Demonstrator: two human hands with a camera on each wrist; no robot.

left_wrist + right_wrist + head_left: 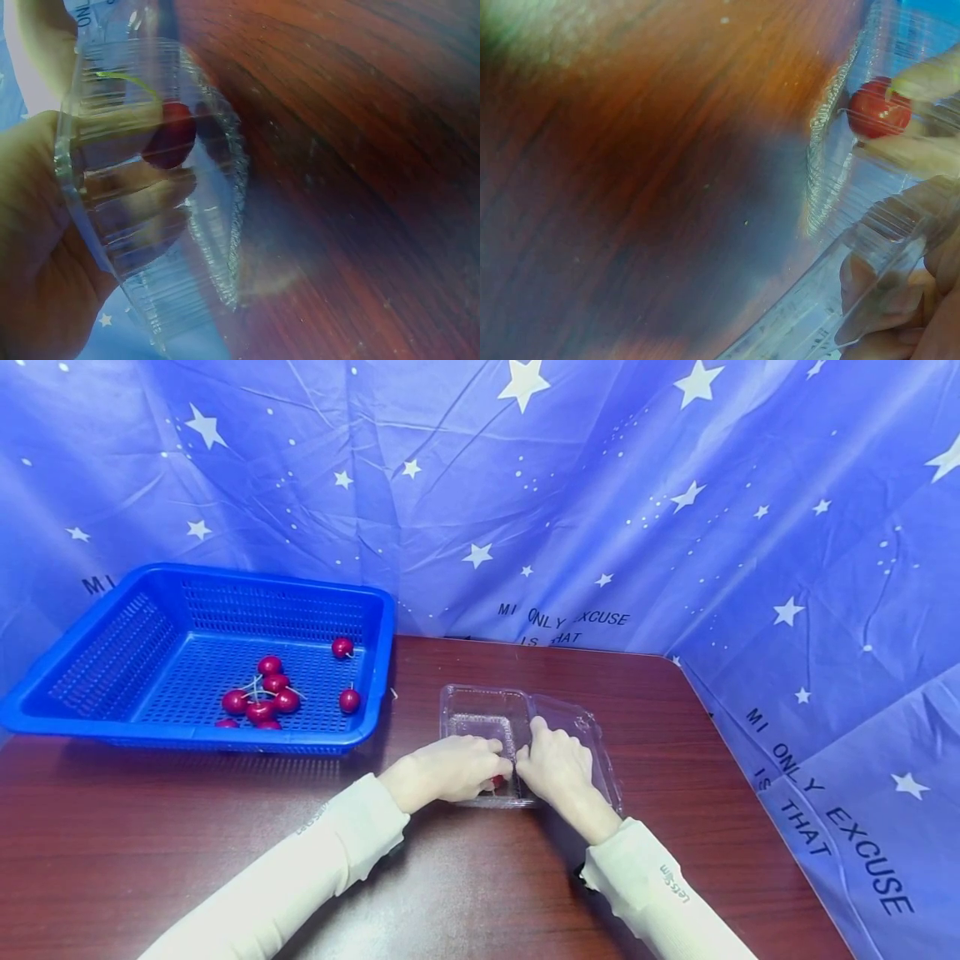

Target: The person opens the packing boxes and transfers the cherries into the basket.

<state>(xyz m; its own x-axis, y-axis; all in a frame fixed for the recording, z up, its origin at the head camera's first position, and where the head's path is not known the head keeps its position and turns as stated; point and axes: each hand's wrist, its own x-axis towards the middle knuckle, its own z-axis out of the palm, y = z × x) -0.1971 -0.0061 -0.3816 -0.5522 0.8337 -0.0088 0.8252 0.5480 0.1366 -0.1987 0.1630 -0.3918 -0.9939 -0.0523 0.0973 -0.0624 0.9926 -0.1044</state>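
A clear plastic clamshell box (480,700) lies on the table with its lid (604,752) folded out to the right. My left hand (457,767) reaches over the near wall into the box, and its fingers pinch a red cherry (879,109) low inside. Through the ribbed plastic wall, the left wrist view shows the same cherry (171,136) with a green stem beside the fingers. My right hand (557,762) grips the box at the edge where tray and lid meet, its fingers (889,300) curled against the plastic.
A blue perforated basket (384,652) stands at the back left with several cherries (274,683) in it. A small stem piece (393,693) lies on the brown table (487,877) beside it. Star-printed blue cloth (450,485) hangs behind and along the right side.
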